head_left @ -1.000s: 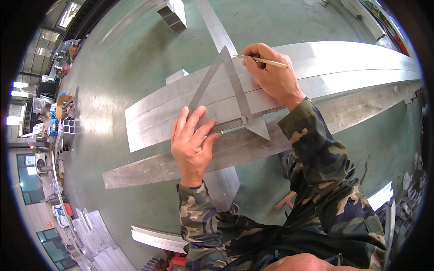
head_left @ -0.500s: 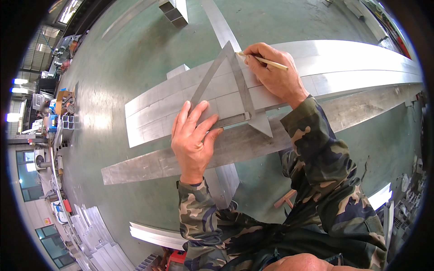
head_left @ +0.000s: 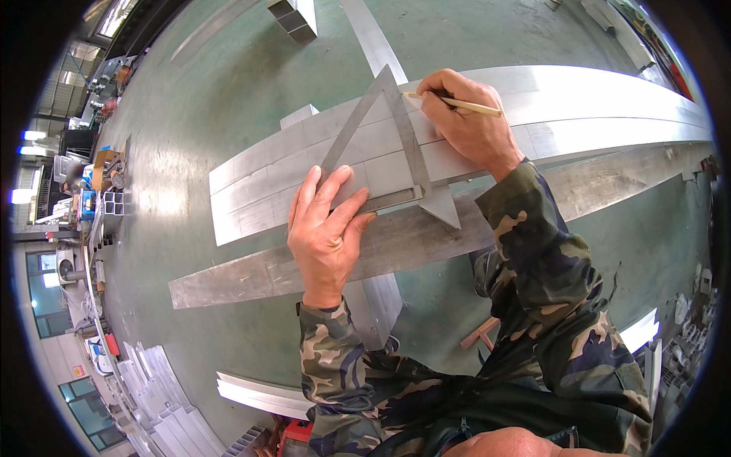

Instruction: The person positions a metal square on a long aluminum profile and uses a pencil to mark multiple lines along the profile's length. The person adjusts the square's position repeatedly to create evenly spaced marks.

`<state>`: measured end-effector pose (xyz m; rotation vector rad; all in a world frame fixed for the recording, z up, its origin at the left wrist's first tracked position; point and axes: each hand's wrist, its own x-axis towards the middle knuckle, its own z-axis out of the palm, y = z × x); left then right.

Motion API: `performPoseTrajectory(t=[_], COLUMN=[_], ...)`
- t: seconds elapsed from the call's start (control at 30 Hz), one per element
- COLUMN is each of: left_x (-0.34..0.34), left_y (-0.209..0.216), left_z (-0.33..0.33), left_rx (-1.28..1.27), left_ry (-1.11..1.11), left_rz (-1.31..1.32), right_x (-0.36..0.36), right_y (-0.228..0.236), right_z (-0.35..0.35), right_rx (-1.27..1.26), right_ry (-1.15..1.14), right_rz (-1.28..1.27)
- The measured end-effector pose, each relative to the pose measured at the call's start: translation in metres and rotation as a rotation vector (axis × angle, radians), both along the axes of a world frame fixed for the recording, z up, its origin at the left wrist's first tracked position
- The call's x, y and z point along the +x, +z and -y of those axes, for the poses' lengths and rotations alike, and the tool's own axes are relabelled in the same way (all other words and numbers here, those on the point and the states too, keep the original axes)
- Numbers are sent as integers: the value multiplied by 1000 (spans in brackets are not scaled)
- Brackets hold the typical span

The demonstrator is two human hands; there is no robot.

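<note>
My left hand [head_left: 326, 242] rests at the near edge of a row of silver metal profiles [head_left: 266, 172], its fingers spread and its thumb and index finger on the base bar of a triangular metal set square [head_left: 409, 141]. The square lies across the profiles with its tip at their far edge. In my right hand [head_left: 476, 129] is a light wooden pencil [head_left: 476, 107], pinched between thumb and fingers. Its point is beside the square's right edge, close to the tip. A pointed metal piece [head_left: 440, 211] juts out below the square's lower right corner.
A worn long metal bar [head_left: 244, 282] runs along the near side of the profiles. Underneath, metal supports [head_left: 375, 57] stick out. More profiles are stacked on the green floor at lower left [head_left: 164, 396]. A box-section piece [head_left: 293, 19] stands at the far side.
My right hand and the pencil have shifted slightly right, and the pencil lies flatter. The left hand and the set square keep their place on the profiles.
</note>
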<state>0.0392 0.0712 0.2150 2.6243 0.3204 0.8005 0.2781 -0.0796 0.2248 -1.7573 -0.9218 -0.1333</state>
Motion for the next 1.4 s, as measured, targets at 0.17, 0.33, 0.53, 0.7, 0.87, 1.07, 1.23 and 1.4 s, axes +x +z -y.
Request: performPoseTrajectory(t=[0.17, 0.33, 0.53, 0.7, 0.87, 1.07, 1.23, 1.4], left_x=[1, 0, 5, -6, -2, -2, 5, 17], left_y=[-2, -3, -4, -5, -6, -6, -5, -2], left_z=[-1, -3, -1, -6, -5, -2, 8, 25], left_rx=[9, 11, -1, 11, 1, 33, 87, 97], left_ry=[-7, -12, -28, -2, -19, -38, -65, -82], left_rz=[5, 8, 25, 5, 18, 27, 36, 31], right_x=[-2, -3, -5, -12, -2, 25, 29, 33], right_y=[5, 13, 25, 28, 23, 14, 14, 5], right_z=[4, 12, 26, 26, 30, 40, 39, 37], right_rx=[5, -25, -86, -152, 121, 212, 224, 177], right_ry=[3, 73, 149, 289, 141, -72, -83, -65], right_rz=[-9, -70, -99, -231, -156, -156, -207, -121])
